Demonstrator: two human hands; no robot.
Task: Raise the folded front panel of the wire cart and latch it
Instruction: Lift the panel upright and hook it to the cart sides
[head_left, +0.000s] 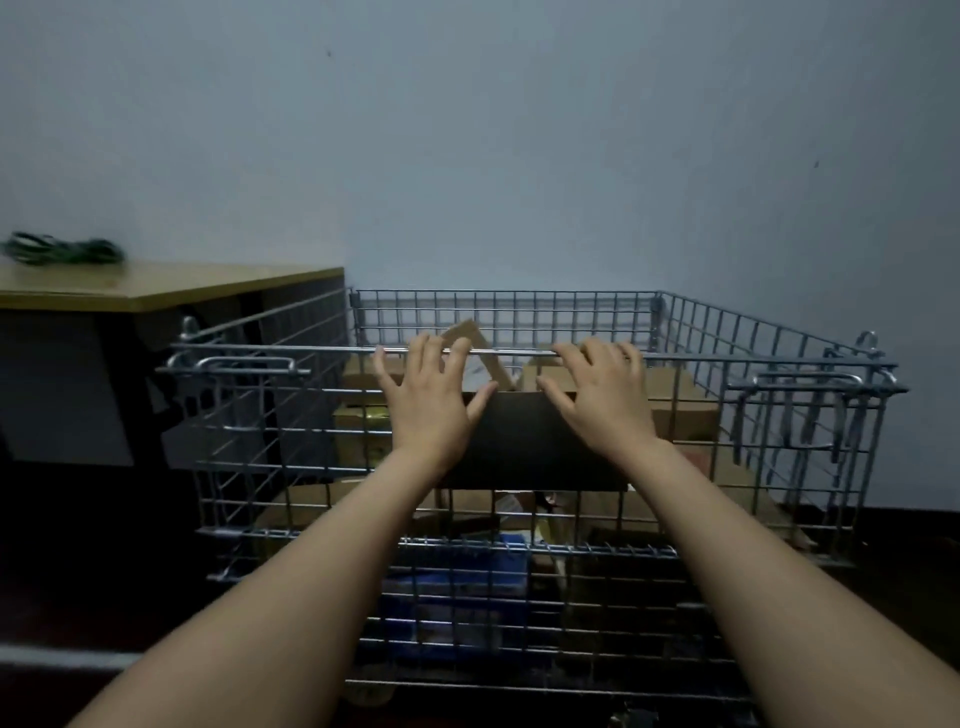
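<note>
Fingers (423, 348) of the left hand (428, 402) curl loosely over the top bar of the wire cart's front panel (291, 431); the right hand (602, 400) rests likewise, thumbs spread. The panel stands raised, level with the side walls. Left latch (244, 366) and right latch (810, 382) sit at its corners; whether they are engaged is unclear.

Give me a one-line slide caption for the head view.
Both hands, left and right, hold the raised front panel's top bar on the box-filled wire cart.
</note>
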